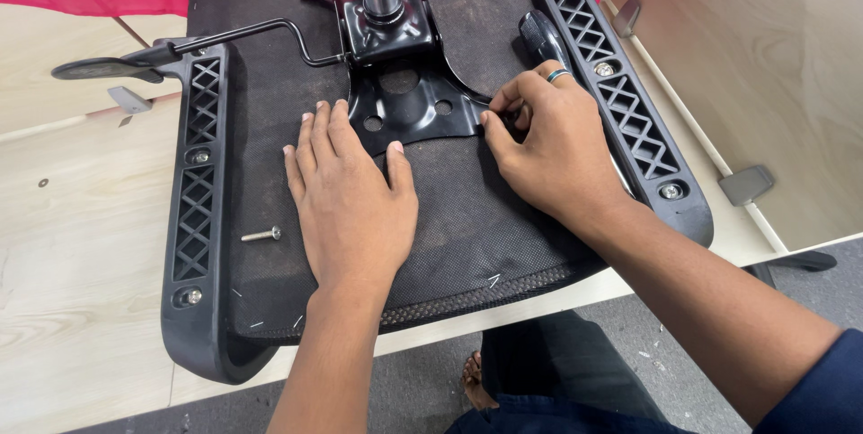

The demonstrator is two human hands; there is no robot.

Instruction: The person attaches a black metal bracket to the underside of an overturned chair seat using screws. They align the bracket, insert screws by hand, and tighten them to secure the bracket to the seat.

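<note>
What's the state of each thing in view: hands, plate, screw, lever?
left hand: flat, palm down on the seat underside
right hand: fingers pinched at the mounting plate's edge
mounting plate: lying on the seat underside
loose screw: lying on its side, untouched
lever: sticking out left

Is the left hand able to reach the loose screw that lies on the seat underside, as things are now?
Probably yes. The left hand lies flat on the black fabric, holding nothing, and the loose screw lies just to its left with nothing between them. The right hand is busy at the metal plate.
</note>
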